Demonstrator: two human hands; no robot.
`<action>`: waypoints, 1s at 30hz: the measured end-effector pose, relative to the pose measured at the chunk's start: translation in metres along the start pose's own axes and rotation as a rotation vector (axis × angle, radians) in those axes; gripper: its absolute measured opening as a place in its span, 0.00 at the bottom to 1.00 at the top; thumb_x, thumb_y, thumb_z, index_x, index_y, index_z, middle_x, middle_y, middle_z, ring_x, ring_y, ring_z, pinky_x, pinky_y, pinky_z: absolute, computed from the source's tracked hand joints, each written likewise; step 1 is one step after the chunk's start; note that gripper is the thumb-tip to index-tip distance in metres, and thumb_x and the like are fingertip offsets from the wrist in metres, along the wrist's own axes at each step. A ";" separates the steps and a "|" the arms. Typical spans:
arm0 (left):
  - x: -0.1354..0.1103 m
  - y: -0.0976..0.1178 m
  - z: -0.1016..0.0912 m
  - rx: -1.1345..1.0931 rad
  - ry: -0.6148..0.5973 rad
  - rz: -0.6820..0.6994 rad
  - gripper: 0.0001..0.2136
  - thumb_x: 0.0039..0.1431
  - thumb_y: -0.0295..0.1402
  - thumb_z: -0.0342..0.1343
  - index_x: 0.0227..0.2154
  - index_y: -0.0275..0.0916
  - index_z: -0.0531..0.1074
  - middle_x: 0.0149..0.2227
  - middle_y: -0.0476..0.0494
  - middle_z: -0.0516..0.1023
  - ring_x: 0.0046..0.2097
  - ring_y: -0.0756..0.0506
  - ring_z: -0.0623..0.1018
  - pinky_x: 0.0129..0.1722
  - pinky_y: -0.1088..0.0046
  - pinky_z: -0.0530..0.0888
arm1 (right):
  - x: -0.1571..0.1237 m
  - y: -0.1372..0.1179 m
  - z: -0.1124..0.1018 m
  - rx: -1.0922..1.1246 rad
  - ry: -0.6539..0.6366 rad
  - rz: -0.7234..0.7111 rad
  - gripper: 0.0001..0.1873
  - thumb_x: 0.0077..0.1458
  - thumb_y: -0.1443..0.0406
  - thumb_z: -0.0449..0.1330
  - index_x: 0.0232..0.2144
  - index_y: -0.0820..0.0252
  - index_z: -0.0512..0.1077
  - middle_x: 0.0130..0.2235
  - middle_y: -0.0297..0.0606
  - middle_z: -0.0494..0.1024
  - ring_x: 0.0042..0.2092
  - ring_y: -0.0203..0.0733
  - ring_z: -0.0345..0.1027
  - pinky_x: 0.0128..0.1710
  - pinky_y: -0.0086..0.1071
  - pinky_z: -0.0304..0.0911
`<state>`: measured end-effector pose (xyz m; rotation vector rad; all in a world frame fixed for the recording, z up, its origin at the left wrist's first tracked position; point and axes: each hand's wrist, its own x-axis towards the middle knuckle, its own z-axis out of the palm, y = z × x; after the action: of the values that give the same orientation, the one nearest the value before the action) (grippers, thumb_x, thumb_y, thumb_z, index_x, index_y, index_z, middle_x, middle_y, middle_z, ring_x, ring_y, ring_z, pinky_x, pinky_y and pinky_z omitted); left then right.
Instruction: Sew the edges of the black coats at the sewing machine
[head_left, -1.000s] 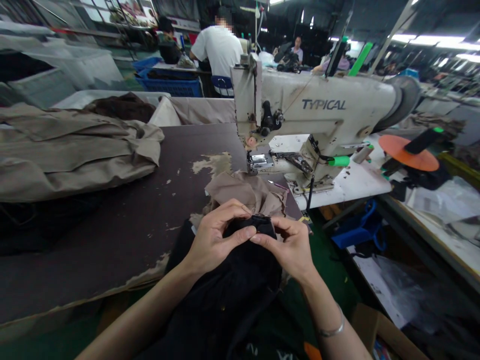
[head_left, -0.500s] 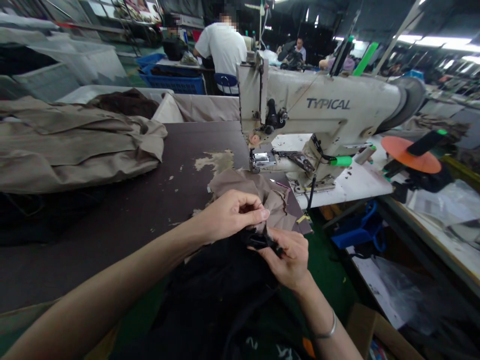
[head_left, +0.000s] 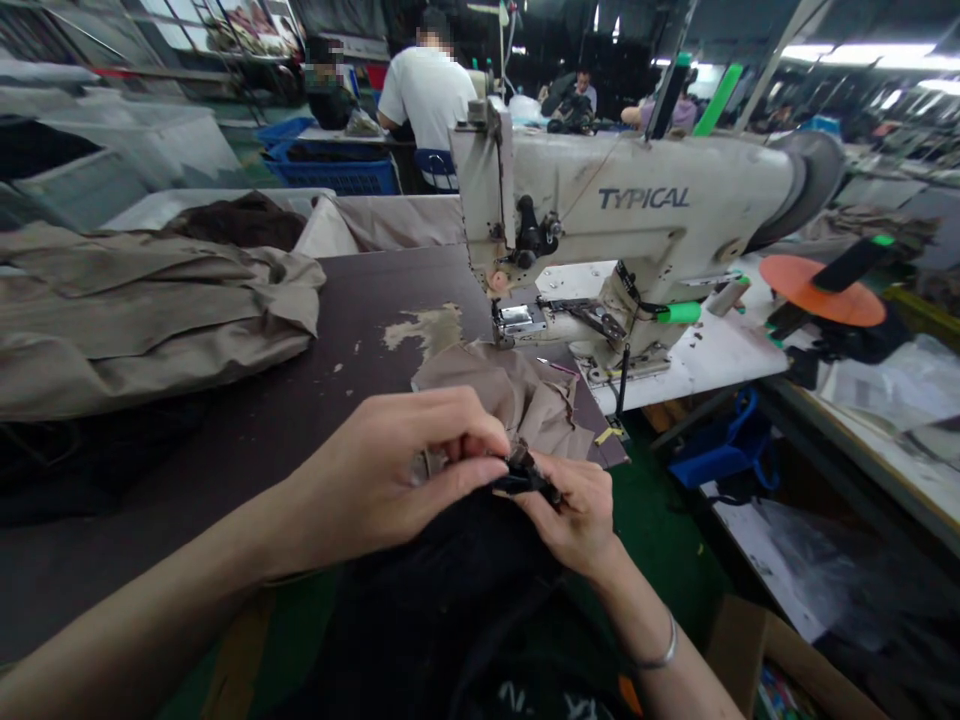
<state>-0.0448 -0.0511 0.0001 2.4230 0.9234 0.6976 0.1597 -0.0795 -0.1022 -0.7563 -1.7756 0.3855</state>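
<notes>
My left hand is closed in a pinch on the edge of a black fabric piece that hangs over the table's front edge toward my lap. My right hand pinches the same black edge from the other side, fingertips touching the left thumb. Just behind both hands lies a crumpled tan fabric piece. Beyond it stands a cream sewing machine with its presser foot and needle plate facing me.
A dark worn table carries a tall pile of tan garments at the left. An orange disc sits right of the machine. Blue bins and other seated people are at the back; a cardboard box lies low right.
My left hand has drawn back toward me and down, now pinching the black edge together with the right hand. The view has shifted slightly right and down.
</notes>
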 end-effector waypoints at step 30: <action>-0.007 0.013 0.025 0.408 0.234 0.255 0.08 0.59 0.19 0.56 0.39 0.34 0.73 0.37 0.43 0.77 0.39 0.45 0.75 0.39 0.68 0.72 | -0.006 -0.001 0.022 0.050 0.234 0.197 0.12 0.51 0.70 0.68 0.40 0.64 0.79 0.34 0.35 0.82 0.32 0.33 0.78 0.37 0.20 0.73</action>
<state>-0.0284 -0.0700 -0.0139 2.9014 0.9272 0.9822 0.1397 -0.0813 -0.1132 -0.9060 -1.4732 0.4516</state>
